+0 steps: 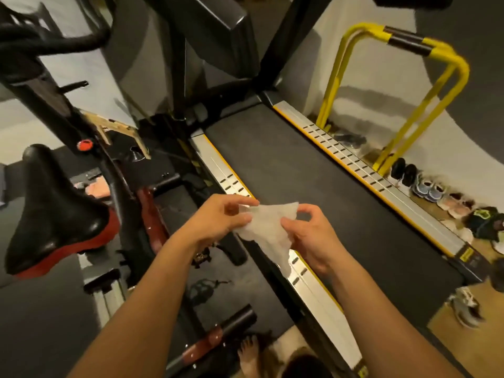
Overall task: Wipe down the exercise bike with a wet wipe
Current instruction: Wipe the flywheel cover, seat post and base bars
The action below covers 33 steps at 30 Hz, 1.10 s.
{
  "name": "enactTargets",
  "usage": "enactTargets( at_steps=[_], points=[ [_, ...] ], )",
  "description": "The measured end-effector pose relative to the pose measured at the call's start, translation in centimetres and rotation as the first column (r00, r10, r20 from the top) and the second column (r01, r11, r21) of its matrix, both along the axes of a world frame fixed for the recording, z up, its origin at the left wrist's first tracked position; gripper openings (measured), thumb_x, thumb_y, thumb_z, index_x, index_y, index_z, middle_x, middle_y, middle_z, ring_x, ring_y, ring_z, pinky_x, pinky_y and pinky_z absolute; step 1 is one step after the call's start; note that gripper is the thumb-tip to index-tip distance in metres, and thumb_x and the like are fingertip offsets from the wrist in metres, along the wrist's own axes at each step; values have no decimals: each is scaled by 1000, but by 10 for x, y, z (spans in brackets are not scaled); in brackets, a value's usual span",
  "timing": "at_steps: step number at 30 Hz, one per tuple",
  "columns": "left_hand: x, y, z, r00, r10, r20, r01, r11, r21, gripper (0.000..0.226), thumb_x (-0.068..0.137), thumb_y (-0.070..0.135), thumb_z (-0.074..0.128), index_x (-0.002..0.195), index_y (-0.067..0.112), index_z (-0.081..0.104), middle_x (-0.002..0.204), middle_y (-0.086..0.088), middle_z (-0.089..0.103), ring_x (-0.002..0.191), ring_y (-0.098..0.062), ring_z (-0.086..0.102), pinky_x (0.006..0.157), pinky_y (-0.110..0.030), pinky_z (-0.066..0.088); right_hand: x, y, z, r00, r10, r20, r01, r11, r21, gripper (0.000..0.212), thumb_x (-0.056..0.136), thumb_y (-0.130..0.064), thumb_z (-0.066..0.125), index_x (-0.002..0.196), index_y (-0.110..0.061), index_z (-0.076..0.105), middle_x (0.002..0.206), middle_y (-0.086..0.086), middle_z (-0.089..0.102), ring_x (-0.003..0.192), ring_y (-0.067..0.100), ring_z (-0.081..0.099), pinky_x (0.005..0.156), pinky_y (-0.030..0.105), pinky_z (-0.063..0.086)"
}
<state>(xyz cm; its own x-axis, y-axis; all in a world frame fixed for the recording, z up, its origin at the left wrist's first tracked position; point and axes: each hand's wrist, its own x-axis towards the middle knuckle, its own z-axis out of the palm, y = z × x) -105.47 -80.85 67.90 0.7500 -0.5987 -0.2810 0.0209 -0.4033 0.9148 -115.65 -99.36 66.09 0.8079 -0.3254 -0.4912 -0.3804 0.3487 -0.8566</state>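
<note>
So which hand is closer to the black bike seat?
Left. The left hand pinches the wipe nearer the seat; the right hand holds its other edge, farther off above the treadmill.

White wet wipe; black-and-red saddle; yellow rail; grey treadmill belt.

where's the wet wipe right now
Head view, centre: the wet wipe is pinched between the left hand and right hand, above the treadmill rail.
</note>
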Motion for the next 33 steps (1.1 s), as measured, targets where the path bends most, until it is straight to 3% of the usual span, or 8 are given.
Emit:
enactTargets(
  at_steps=[7, 13, 17, 20, 23, 26, 28, 33],
  points=[
    [23, 11, -9, 901, 339, 270, -394, 901, 184, 39, 82, 19, 79, 120, 21, 71, 95, 10, 67, 84, -2, 58, 72, -8, 40, 88, -8, -2, 932, 347, 100, -321, 923, -213, 27, 84, -5, 72, 104, -22, 68, 92, 6, 70, 82, 17, 66, 71, 27, 56],
    [51, 27, 9, 754, 540, 375, -620, 773, 134, 14, 81, 22, 80, 83, 35, 75, 89, 8, 72, 86, -7, 65, 81, -28, 53, 173, 12, 8, 679, 731, 60, -569, 577, -586, 19, 78, -25, 78, 96, -24, 73, 95, -5, 65, 85, 13, 61, 72, 29, 52],
    [63, 39, 24, 648, 661, 378, -724, 689, 35, 18, 79, 20, 81, 73, 34, 71, 111, 10, 63, 103, -2, 58, 84, -13, 44, 214, 23, 21, 552, 826, 110, -560, 466, -685, 9, 86, -29, 69, 91, -24, 74, 121, -8, 55, 113, 8, 50, 94, 31, 41],
    [67, 42, 28, 605, 772, 195, -771, 629, -96, 12, 87, 19, 73, 78, 26, 72, 109, 11, 67, 103, -7, 61, 84, -25, 51, 231, 28, 32, 503, 858, 107, -666, 464, -584, 10, 89, -27, 67, 97, -25, 72, 132, -9, 52, 121, 10, 48, 96, 31, 42],
    [75, 41, 31, 514, 845, 147, -835, 532, -143, 8, 94, 21, 63, 87, 21, 66, 87, 1, 64, 80, -12, 58, 67, -25, 49, 247, 32, 41, 491, 852, 182, -789, 523, -321, 13, 93, -27, 62, 92, -21, 73, 101, -1, 66, 98, 19, 60, 76, 29, 50],
    [90, 41, 35, 462, 881, 100, -864, 472, -176, 9, 96, 29, 60, 91, 23, 64, 92, -2, 64, 83, -17, 59, 68, -33, 50, 266, 34, 33, 626, 722, 295, -771, 516, 373, 32, 93, -39, 54, 95, -16, 76, 94, 3, 71, 92, 20, 68, 78, 34, 57],
    [106, 45, 38, 463, 882, 92, -855, 471, -217, 8, 96, 28, 60, 90, 25, 64, 89, 1, 65, 79, -14, 60, 66, -28, 49, 275, 51, 17, 712, 653, 259, -626, 422, 656, 49, 96, -45, 45, 126, -11, 63, 120, 11, 68, 114, 26, 63, 97, 41, 52],
    [161, 70, 18, 447, 838, 313, -871, 487, -61, 13, 93, 23, 62, 81, 29, 63, 82, 9, 63, 77, -6, 56, 64, -18, 40, 305, 112, -15, 668, 729, 148, -603, 414, 682, 41, 95, -28, 59, 131, -9, 56, 123, 18, 63, 109, 35, 61, 95, 51, 51]
  ],
)
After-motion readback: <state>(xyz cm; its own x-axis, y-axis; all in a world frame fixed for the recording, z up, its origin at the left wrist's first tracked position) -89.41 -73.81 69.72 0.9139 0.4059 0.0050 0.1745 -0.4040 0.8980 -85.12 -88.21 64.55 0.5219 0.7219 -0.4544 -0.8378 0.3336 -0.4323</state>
